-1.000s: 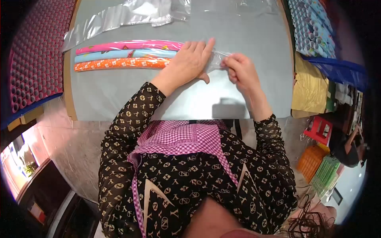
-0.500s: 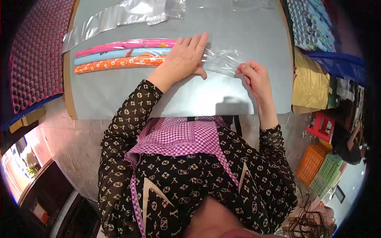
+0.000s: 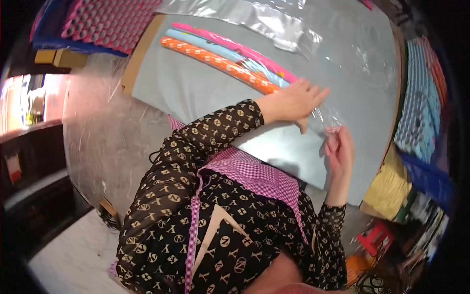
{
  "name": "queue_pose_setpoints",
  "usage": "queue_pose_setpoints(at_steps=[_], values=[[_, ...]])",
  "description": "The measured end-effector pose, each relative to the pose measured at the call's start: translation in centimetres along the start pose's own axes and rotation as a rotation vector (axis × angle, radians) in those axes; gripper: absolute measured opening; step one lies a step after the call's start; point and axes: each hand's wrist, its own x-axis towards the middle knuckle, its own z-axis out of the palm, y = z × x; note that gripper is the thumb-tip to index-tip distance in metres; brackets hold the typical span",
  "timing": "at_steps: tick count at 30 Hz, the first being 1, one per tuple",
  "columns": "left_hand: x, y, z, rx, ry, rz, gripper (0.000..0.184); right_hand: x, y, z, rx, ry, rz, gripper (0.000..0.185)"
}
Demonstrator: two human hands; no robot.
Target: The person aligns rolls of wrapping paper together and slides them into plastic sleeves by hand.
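Note:
Three wrapping paper rolls, one pink [image 3: 235, 46], one light blue [image 3: 203, 47] and one orange with a white pattern [image 3: 210, 60], lie side by side in a clear plastic sleeve on the grey table. My left hand [image 3: 293, 101] rests flat over their right ends, fingers stretched out and thumb apart. Beyond it, the loose end of the plastic sleeve [image 3: 327, 116] runs to my right hand [image 3: 341, 151], whose fingers are closed in a pinch on it. The roll ends under my left hand are hidden.
Flat clear plastic sleeves [image 3: 264, 22] lie along the table's far side. A stack of pink rolls [image 3: 107, 22] stands at upper left, and blue rolls [image 3: 416, 98] at right. Gold wrapping [image 3: 389, 186] hangs by the right edge, with a red stool [image 3: 374, 237] below.
The view has turned, so the table and rolls now slant down to the right. My left hand stays on the roll ends; my right hand still pinches the sleeve, closer to my left hand.

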Motion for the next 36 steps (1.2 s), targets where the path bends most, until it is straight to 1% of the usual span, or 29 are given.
queue_pose_setpoints(at_steps=[1,2,3,4,5,6,7,8,10,11,12,14,15,17,19,20,21,23,24,25,27,30,31,33,36], values=[[-0.1,-0.1,0.1,0.023,0.080,0.027,0.120,0.2,0.4,-0.2,-0.015,-0.027,0.003,0.024],[-0.1,-0.2,0.3,0.036,0.096,0.005,0.120,0.5,0.9,-0.3,-0.044,0.005,0.027,0.023],[-0.1,-0.1,0.2,0.026,0.066,0.009,0.120,0.8,0.9,-0.2,-0.074,0.037,0.049,0.023],[-0.2,0.0,0.0,0.017,0.036,0.012,0.120,0.9,0.8,0.2,-0.088,0.009,0.051,0.023],[-0.3,-0.1,0.0,-0.004,0.092,0.039,0.119,1.0,0.7,0.7,-0.196,-0.001,0.072,0.024],[-0.4,-0.2,0.1,0.010,0.104,0.019,0.119,1.2,0.7,1.2,-0.304,-0.010,0.089,0.027],[-0.5,-0.2,0.2,0.013,0.124,0.032,0.120,1.4,0.5,1.8,-0.378,0.029,0.122,0.028],[-0.5,-0.2,0.4,0.013,0.144,0.047,0.120,1.6,0.2,2.4,-0.388,0.013,0.120,0.028],[-0.7,-0.2,0.4,0.064,0.146,0.052,0.121,2.0,-0.2,3.4,-0.648,0.073,0.191,0.021],[-0.7,-0.2,0.5,0.043,0.150,0.048,0.121,2.2,0.1,3.4,-0.699,0.094,0.120,0.019],[-0.7,-0.2,0.5,0.022,0.154,0.046,0.121,2.5,0.4,3.3,-0.705,0.092,0.119,0.019],[-0.5,-0.4,0.7,-0.001,0.185,0.052,0.119,2.9,1.0,3.4,-0.683,0.067,-0.005,0.024],[-0.6,-0.3,0.5,-0.025,0.209,0.062,0.117,3.0,0.8,3.5,-0.685,0.069,-0.003,0.024],[-0.9,-0.6,0.3,-0.015,0.216,0.074,0.115,3.1,0.5,3.8,-0.821,0.128,0.086,0.026],[-0.9,-0.4,0.1,0.002,0.218,0.079,0.109,3.2,0.9,3.5,-0.805,0.147,0.084,0.026],[-1.1,-0.5,0.0,-0.010,0.215,0.089,0.109,3.4,1.0,3.4,-0.787,0.154,0.072,0.027],[-1.7,-0.7,-0.7,0.007,0.177,0.064,0.108,3.5,1.0,3.7,-0.784,0.174,0.079,0.027],[-3.3,-1.5,-1.5,0.012,0.117,0.000,0.106,3.2,0.6,4.5,-0.832,0.139,0.035,0.029],[-4.4,-2.4,-1.8,-0.003,0.095,-0.033,0.106,2.9,0.1,5.5,-0.885,0.168,0.086,0.030],[-5.5,-3.4,-2.0,0.008,0.117,-0.070,0.107,2.7,-0.2,6.1,-0.936,0.204,0.145,0.031],[-7.4,-5.2,-2.4,0.060,0.137,-0.137,0.109,3.0,0.1,5.1,-0.877,0.118,0.078,0.032],[-8.7,-6.8,-2.7,0.238,0.114,-0.187,0.110,2.5,-0.2,6.0,-0.835,0.189,0.096,0.032],[-8.7,-7.1,-2.4,0.224,0.115,-0.156,0.110,2.6,-0.2,6.1,-0.790,0.164,0.081,0.032],[-8.9,-7.2,-2.2,0.232,0.144,-0.186,0.111,2.5,-0.4,6.3,-0.702,0.116,0.074,0.030],[-8.6,-7.0,-2.0,0.250,0.140,-0.203,0.110,2.8,0.0,6.2,-0.648,0.137,0.075,0.028]])
